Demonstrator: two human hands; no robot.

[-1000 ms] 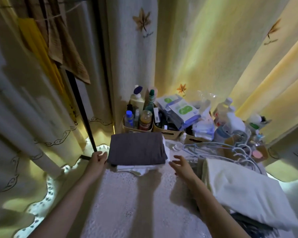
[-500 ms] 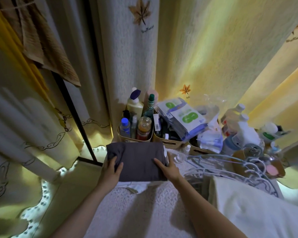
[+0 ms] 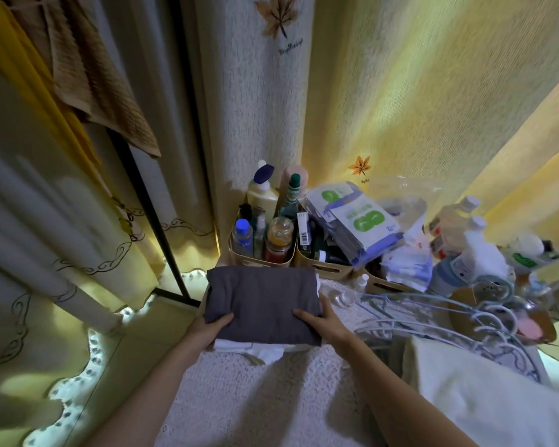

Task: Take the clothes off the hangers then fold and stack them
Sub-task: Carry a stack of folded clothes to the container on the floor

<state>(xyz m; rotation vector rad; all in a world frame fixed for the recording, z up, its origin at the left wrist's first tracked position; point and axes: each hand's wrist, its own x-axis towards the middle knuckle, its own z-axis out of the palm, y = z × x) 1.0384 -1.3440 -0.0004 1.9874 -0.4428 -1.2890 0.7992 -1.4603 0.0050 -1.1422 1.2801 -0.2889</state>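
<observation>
Head view: left hand (image 3: 207, 327) and right hand (image 3: 323, 321), beside the stack a second ago, now pinch the near corners of the folded grey garment (image 3: 262, 298), thumbs on top. It lies on a white garment (image 3: 259, 348) on the table (image 3: 255, 401). This item's stacking appears nearly complete.

Lace-covered desk (image 3: 271, 398) and its load.
A white garment (image 3: 265, 350) at the far left bears a folded grey garment (image 3: 262, 301); wire hangers (image 3: 433, 321) lie to the right, storage baskets (image 3: 262, 261) behind, and a cream cloth (image 3: 481, 391) at near right.
</observation>
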